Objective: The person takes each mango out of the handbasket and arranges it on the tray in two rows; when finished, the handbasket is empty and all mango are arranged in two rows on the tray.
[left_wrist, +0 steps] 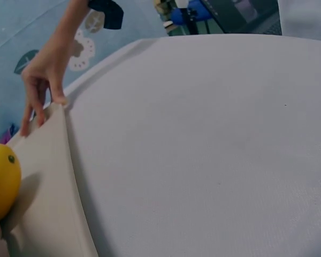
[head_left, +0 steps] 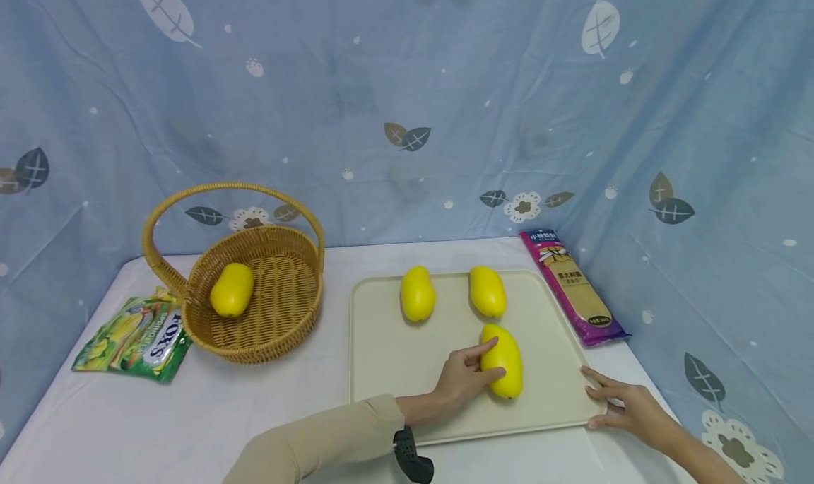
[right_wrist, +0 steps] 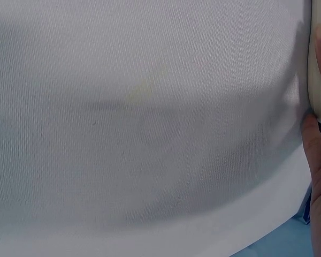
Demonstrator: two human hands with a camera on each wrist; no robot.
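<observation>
In the head view, my left hand (head_left: 464,384) grips a yellow mango (head_left: 506,371) between thumb and fingers, over the front right part of the beige tray (head_left: 388,357). Two more mangoes, one on the left (head_left: 417,294) and one on the right (head_left: 487,292), lie towards the tray's back edge. My right hand (head_left: 626,408) holds the tray's front right corner, thumb at the front rim and fingers along the side. The left wrist view catches the gripped mango (left_wrist: 2,182) at its left edge and the right hand (left_wrist: 45,72) at the tray corner.
A wicker basket (head_left: 289,343) with a tall handle stands at the left, a mango (head_left: 232,290) inside it. Beside it lies a green FOX'S candy bag (head_left: 136,335). A purple pasta packet (head_left: 569,286) lies along the tray's right side, near the leaf-patterned curtain (head_left: 718,279).
</observation>
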